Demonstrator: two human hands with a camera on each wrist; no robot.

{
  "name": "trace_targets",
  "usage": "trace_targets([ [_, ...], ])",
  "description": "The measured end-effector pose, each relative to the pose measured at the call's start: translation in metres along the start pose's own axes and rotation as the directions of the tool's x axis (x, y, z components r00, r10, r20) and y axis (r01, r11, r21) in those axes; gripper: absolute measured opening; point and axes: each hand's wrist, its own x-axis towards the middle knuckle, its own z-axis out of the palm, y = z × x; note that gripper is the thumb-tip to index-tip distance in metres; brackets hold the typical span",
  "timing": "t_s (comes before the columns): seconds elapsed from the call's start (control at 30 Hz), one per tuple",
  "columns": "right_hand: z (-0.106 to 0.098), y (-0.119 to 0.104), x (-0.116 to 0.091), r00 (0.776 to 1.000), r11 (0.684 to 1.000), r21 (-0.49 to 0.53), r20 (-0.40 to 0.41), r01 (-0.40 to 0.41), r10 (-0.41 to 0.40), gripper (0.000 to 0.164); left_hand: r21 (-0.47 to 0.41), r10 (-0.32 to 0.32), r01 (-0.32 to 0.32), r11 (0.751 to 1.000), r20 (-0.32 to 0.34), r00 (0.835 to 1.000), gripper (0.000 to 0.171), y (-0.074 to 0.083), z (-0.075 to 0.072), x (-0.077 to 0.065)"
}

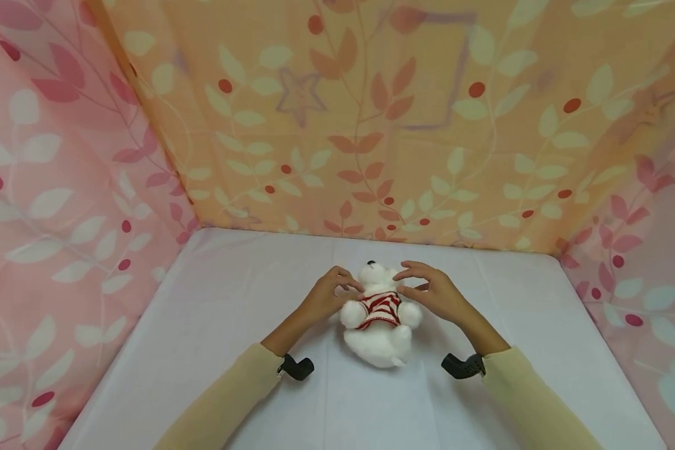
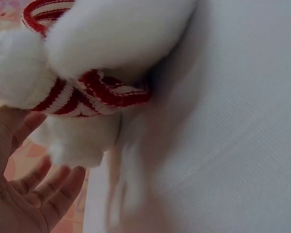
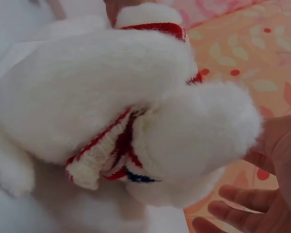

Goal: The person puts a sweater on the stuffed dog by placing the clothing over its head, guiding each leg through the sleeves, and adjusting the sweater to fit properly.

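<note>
A white plush bear (image 1: 378, 347) with a dark nose lies on its back on the table, head toward the far side. It wears a red-and-white striped knitted sweater (image 1: 381, 309). At the bear's shoulder on the left, my left hand (image 1: 329, 294) has thumb and index tips close together by the sweater; its other fingers (image 2: 63, 194) are loosely bent and free. Whether those two tips pinch the knit is hidden behind the bear's arm (image 2: 17, 65). My right hand (image 1: 435, 294) is beside the bear's head and other shoulder, thumb and fingers apart. The other bear arm (image 3: 208, 128) partly covers its fingertips.
The bear lies on a white-covered table (image 1: 247, 275). Behind it hangs an orange leaf-patterned curtain (image 1: 247, 156), with pink patterned curtains (image 1: 50, 250) at both sides. Black wrist devices (image 1: 298, 367) sit at the sleeve cuffs.
</note>
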Motion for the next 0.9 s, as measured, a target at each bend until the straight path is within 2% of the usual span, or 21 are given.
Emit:
trace_targets([
  [0.13,0.004,0.003,0.011,0.99,0.995,0.057,0.126,-0.077,0.069,0.017,-0.024,-0.027,0.028,0.999,0.037,0.999,0.017,-0.003,0.001,0.002],
  [0.27,0.009,0.007,0.015,0.982,0.988,0.101,0.159,-0.115,0.098,0.013,-0.094,-0.026,0.034,0.995,0.09,0.996,0.013,-0.006,0.002,0.006],
  [0.4,0.014,0.011,0.018,0.99,0.988,0.117,0.11,-0.099,0.087,0.011,-0.134,-0.003,0.017,0.991,0.1,0.995,0.007,-0.009,0.002,0.01],
  [0.53,0.018,0.013,0.02,0.996,0.992,0.091,0.036,-0.083,0.08,0.01,-0.122,-0.006,0.014,0.992,0.065,0.998,0.006,-0.01,0.002,0.011],
  [0.73,0.025,0.016,0.022,0.993,0.996,0.04,-0.079,-0.084,0.087,0.009,-0.113,-0.002,0.005,0.994,0.024,1.0,0.006,-0.011,0.004,0.012],
  [0.9,0.031,0.022,0.021,0.989,1.0,0.002,-0.145,-0.028,0.028,0.013,-0.038,0.025,-0.025,0.999,-0.018,1.0,0.007,-0.015,0.008,0.011],
])
